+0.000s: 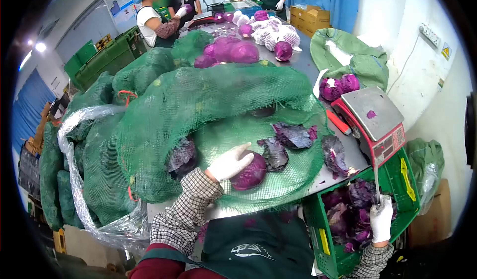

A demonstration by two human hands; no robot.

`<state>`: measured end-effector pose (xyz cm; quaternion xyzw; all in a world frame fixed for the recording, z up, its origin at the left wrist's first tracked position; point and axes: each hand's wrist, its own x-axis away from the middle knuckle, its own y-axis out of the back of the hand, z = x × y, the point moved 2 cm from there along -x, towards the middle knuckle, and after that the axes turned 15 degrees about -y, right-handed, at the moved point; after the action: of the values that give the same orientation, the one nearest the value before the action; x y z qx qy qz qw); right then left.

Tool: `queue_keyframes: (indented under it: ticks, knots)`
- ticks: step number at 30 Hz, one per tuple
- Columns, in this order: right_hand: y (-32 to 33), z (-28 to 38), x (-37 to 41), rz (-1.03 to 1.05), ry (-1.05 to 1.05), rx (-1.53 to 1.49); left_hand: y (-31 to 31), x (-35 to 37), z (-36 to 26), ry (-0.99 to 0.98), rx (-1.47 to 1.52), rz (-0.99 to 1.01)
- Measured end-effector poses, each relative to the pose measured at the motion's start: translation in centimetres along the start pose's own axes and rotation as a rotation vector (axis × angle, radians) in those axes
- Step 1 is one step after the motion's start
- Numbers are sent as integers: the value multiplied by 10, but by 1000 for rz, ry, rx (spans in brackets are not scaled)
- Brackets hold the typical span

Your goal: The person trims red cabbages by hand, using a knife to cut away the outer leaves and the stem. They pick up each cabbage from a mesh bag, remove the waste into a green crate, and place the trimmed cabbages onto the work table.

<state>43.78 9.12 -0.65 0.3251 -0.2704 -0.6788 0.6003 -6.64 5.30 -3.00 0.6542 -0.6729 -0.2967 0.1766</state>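
Note:
My left hand (230, 163), in a white glove, lies over a red cabbage (250, 172) with its fingers against the top left side. The cabbage rests on the open mouth of a green mesh sack (213, 97). Dark loose cabbage leaves (293, 135) are spread on the mesh beside it, and another dark cabbage (182, 157) shows at the sack's left edge. My right hand (381, 219), also gloved, is closed round the handle of a knife (376, 181), blade pointing up. It is above a green crate (410, 207) of cabbage leaves (348, 209).
A red scale (373, 107) with a leaf scrap stands at the right, near an orange-red tool (338, 122). Trimmed cabbages (340, 86) lie behind it. Full mesh sacks (99, 155) pile up on the left. Co-workers (158, 20) stand at the table's far end.

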Motion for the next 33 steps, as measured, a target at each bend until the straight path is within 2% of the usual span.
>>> queue_keyframes:
  ticks: [1, 3, 5, 6, 7, 9, 11, 13, 15, 16, 17, 19, 21, 23, 24, 25, 26, 27, 28, 29, 30, 31, 33]
  knots:
    - [3, 0, -4, -48, 63, 4, -2, -2, -10, -5, -73, 65]
    - [-16, 66, 4, 63, 144, -281, -4, -4, -17, -11, -99, 6]
    - [-56, 115, 7, 217, 300, -187, -1, -1, -19, 9, -29, 15]
    - [-78, 144, 13, 378, 243, -335, -3, 2, -18, -5, -26, -13]
    - [-123, 148, 14, 313, 518, -388, -4, 6, -22, 7, -89, -31]
    - [-176, 189, 22, 413, 586, -691, -12, 10, -12, -31, -144, -46]
    - [-202, 213, 26, 350, 749, -546, -14, 14, -16, -97, -131, -79]
    - [-212, 217, 27, 422, 719, -497, -15, 18, -7, -15, -98, -110]
    - [-210, 219, 22, 466, 740, -477, -9, 17, -9, 37, 44, -125]
    - [-210, 218, 20, 518, 683, -429, -9, 17, -8, 65, 120, -125]
    - [-211, 217, 18, 563, 685, -490, -10, 16, -4, 5, 58, -122]
    - [-214, 214, 13, 477, 758, -462, -10, 14, 1, 0, 74, -123]
    - [-206, 211, 9, 479, 762, -561, -4, 10, 0, 42, 81, -126]
    - [-190, 187, 12, 487, 582, -578, 0, 9, 13, 144, 168, -160]
    - [-164, 177, 13, 577, 460, -583, -1, 9, 35, 223, 256, -195]
    - [-143, 158, 11, 479, 440, -424, -2, 10, 53, 302, 349, -231]
    - [-128, 131, 9, 475, 363, -507, 3, 11, 60, 273, 259, -280]
    - [-106, 107, 8, 355, 215, -302, 14, 11, 47, 257, 28, -379]
    - [-88, 83, 5, 322, 187, -239, 20, 11, 49, 156, -171, -466]
    - [-84, 47, 3, 242, 39, -250, 26, 13, 50, 49, -374, -546]
    - [-71, 38, 6, 168, 58, -190, 29, 14, 49, -41, -456, -596]
    - [-76, 16, 6, 157, 26, -280, 33, 15, 33, -9, -240, -558]
    - [-79, 42, 19, 262, -161, -694, 28, 14, 16, -65, 4, -394]
